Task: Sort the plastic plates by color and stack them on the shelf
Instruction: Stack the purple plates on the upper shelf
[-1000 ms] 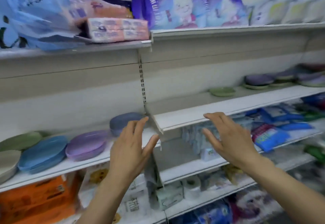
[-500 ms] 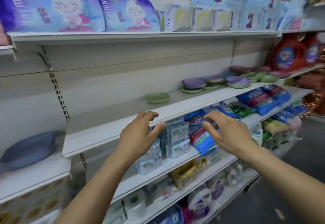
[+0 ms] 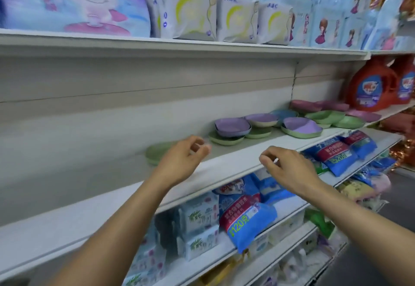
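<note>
Lone plate (image 3: 155, 153) sits left on middle shelf (image 3: 233, 164), partly behind left hand (image 3: 182, 162), plate stacks (image 3: 265, 126) further right, bottles (image 3: 370, 88) beyond, packs (image 3: 235, 18) on shelf above (image 3: 179, 43), packets (image 3: 247, 214) on shelf below (image 3: 381, 138).

Place: retail shop aisle | long white metal shelves (image 3: 224, 46) in tiers | rows of white ABC-branded soft packs (image 3: 188, 12) | red plastic detergent jugs (image 3: 368, 86) | blue plastic bags (image 3: 249, 223) stacked below

A left hand (image 3: 180, 162), a right hand (image 3: 289, 169), two red jugs (image 3: 368, 86), three white packs (image 3: 188, 14) (plates (image 3: 232, 127) overlap too much to count).
</note>
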`<state>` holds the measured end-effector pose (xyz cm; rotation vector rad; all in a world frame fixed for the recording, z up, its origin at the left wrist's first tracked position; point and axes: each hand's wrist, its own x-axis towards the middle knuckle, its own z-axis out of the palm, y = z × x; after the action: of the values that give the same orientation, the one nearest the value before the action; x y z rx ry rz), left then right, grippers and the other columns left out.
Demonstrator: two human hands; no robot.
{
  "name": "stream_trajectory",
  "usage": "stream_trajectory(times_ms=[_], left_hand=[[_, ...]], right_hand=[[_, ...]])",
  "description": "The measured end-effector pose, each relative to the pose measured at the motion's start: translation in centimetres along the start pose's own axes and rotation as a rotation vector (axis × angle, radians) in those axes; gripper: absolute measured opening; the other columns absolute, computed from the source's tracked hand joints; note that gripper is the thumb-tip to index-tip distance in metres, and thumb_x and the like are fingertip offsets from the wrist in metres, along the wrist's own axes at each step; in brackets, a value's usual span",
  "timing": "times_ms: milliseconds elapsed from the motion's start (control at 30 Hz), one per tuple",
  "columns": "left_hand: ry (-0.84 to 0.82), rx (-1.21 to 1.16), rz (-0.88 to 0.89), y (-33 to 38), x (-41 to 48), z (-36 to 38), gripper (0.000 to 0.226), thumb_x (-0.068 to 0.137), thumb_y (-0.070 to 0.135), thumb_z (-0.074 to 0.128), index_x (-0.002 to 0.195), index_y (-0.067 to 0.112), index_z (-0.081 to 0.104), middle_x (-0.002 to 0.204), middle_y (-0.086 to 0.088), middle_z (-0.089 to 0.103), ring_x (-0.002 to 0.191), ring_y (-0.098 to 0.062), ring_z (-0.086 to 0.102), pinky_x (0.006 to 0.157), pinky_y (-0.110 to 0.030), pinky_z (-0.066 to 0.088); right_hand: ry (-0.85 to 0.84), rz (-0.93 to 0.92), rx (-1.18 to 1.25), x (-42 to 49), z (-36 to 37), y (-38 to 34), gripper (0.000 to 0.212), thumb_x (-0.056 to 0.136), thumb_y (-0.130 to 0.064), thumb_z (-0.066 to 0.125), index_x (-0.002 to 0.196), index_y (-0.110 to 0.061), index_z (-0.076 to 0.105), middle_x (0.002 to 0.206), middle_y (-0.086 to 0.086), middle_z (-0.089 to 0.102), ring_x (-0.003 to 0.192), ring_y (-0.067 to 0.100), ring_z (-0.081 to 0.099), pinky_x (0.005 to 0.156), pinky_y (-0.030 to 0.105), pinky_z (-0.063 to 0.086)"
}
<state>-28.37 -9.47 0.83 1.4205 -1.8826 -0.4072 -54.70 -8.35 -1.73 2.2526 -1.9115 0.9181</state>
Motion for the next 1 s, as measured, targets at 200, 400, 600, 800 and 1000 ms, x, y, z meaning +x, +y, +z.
stream_trajectory(times_ms=[200,400,600,800,1000], left_hand=[[-0.091,-0.199,-0.171,0.2,12.0,4.0,0.019,0.094,0.037,0.055,0.102,0.022,0.063,0.095,-0.004,0.069,0.084,-0.025,0.070,0.075,-0.040,0.057],[-0.062,0.183,-0.296,-1.1,20.7,8.2,0.024,0.088,0.031,0.047,0.103,0.017,0.059,0.094,-0.007,0.068,0.071,-0.028,0.070,0.071,-0.039,0.061],[-0.033,0.441,-0.365,-2.3,25.7,10.4,0.048,0.092,0.049,0.049,0.124,0.013,0.052,0.118,-0.011,0.061,0.096,-0.033,0.063,0.084,-0.036,0.053],[-0.028,0.561,-0.518,-2.8,28.1,12.7,0.065,0.077,0.070,0.060,0.112,0.015,0.060,0.112,-0.007,0.064,0.102,-0.029,0.062,0.082,-0.033,0.048],[0.022,0.567,-0.649,-3.0,28.1,13.2,0.054,0.071,0.055,0.076,0.103,0.012,0.064,0.102,-0.009,0.067,0.094,-0.030,0.064,0.083,-0.038,0.055]], right_hand=[[-0.008,0.079,0.036,8.5,1.4,5.5,0.017,0.092,-0.039,0.047,0.084,-0.031,0.059,0.085,-0.013,0.065,0.079,0.018,0.061,0.072,0.034,0.050],[-0.021,0.112,-0.017,15.6,1.1,11.0,0.017,0.093,-0.036,0.048,0.087,-0.027,0.061,0.087,-0.005,0.065,0.084,0.023,0.059,0.069,0.033,0.045],[-0.081,0.128,-0.044,25.4,1.6,16.5,0.009,0.088,-0.021,0.052,0.086,-0.025,0.059,0.093,0.008,0.064,0.089,0.031,0.062,0.071,0.031,0.047],[-0.256,0.121,-0.166,33.1,4.1,19.7,0.027,0.093,-0.034,0.047,0.097,-0.009,0.056,0.097,0.013,0.063,0.080,0.028,0.056,0.067,0.030,0.039],[-0.407,0.053,-0.230,35.6,5.6,21.7,0.040,0.083,-0.050,0.062,0.084,-0.011,0.054,0.079,0.005,0.059,0.072,0.024,0.057,0.064,0.029,0.043]])
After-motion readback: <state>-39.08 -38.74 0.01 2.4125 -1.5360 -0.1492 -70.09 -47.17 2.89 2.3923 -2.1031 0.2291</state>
